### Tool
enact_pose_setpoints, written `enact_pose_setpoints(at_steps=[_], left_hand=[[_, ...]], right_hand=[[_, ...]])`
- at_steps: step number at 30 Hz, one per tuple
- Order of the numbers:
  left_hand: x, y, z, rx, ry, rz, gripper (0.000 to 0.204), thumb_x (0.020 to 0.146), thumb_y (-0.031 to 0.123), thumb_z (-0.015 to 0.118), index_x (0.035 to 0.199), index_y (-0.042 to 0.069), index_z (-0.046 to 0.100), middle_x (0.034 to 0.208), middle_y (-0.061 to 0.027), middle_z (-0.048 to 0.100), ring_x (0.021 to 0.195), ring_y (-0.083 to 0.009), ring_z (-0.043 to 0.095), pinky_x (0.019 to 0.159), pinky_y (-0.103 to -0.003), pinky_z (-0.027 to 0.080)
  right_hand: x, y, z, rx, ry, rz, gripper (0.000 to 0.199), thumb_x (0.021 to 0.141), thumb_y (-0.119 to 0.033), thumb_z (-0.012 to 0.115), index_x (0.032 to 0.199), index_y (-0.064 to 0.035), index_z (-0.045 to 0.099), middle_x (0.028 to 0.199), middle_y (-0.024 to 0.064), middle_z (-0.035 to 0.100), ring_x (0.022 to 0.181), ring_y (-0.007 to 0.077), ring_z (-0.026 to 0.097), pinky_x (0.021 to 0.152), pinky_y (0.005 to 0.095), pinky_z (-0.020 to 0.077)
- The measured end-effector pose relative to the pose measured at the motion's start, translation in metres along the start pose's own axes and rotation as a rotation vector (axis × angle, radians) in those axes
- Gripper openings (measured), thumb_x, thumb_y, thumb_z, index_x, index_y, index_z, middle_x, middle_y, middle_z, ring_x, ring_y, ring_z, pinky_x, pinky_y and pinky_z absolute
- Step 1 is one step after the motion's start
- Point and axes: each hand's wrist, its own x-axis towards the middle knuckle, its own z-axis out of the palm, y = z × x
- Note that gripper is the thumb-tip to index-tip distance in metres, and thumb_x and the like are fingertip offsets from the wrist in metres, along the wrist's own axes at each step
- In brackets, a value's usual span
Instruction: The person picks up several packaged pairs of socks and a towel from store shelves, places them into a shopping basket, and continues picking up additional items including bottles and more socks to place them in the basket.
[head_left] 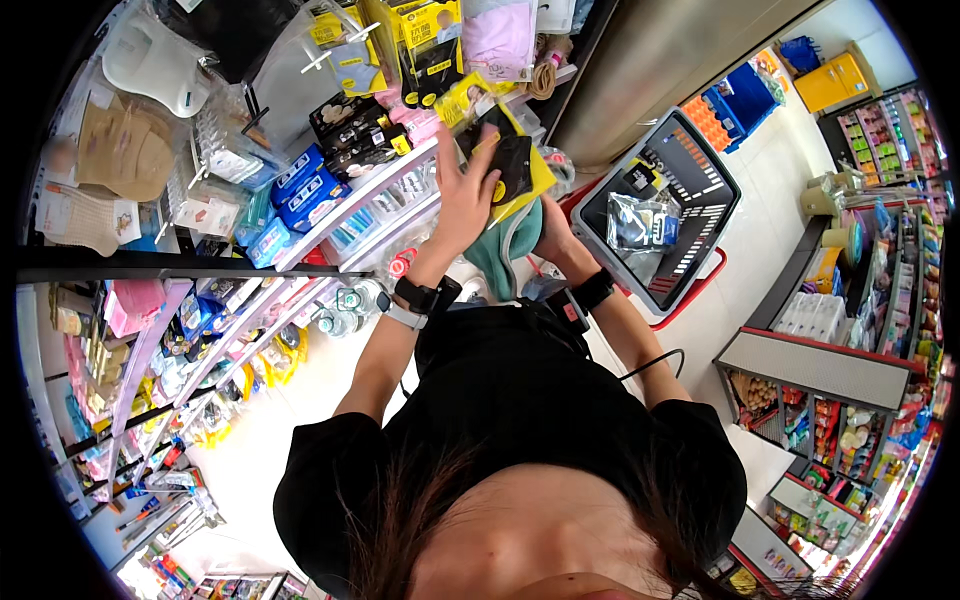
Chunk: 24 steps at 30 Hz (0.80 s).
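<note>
My left hand (465,190) is raised in front of the shelf with its fingers spread, lying flat against a yellow and black packet (515,160). My right hand (556,238) sits just below and to the right, gripping a teal fabric item (505,250) from underneath, with the packet resting on top of it. Both wrists wear dark bands. Whether the left thumb pinches the packet is hidden.
A grey shopping basket (700,190) with a red frame stands on the floor to the right and holds a silvery packet (635,222). Shelves with blue boxes (310,185) and hanging packets (425,45) fill the left. More shelving (820,370) stands at right across the white floor.
</note>
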Motion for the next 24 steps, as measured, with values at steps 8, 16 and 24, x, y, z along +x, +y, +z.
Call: enact_pose_setpoints(at_steps=[8,16,24], left_hand=[[-0.018,0.001,0.003,-0.448,-0.18,-0.201,0.041,0.091,0.008,0.039,0.131,0.009,0.033,0.14,-0.0182,0.022,0.13,-0.03,0.022,0.104,-0.037,0.021],[0.011,-0.001,0.018,-1.092,-0.012,-0.427,0.062,0.095,0.046,0.02,0.139,0.003,0.015,0.143,-0.0107,0.018,0.131,-0.0195,0.016,0.107,-0.029,0.012],[-0.002,0.014,0.011,-0.796,-0.098,-0.407,0.041,0.097,0.038,0.024,0.116,0.006,0.041,0.127,-0.0087,0.038,0.114,-0.0174,0.037,0.101,-0.031,0.024]], right_hand=[[0.005,-0.031,-0.008,-0.345,-0.231,-0.264,0.032,0.084,-0.012,0.045,0.114,-0.0011,0.049,0.11,0.0069,0.055,0.096,0.0148,0.055,0.084,0.03,0.0455],[-0.019,0.026,0.014,-0.99,-0.082,-0.85,0.056,0.072,-0.013,0.07,0.119,0.0004,0.044,0.103,0.0094,0.056,0.096,0.0186,0.053,0.085,0.032,0.0426],[-0.01,-0.028,0.021,-0.798,-0.114,-0.639,0.045,0.08,-0.001,0.054,0.124,0.0012,0.044,0.118,0.0089,0.05,0.098,0.0165,0.054,0.083,0.0297,0.045]])
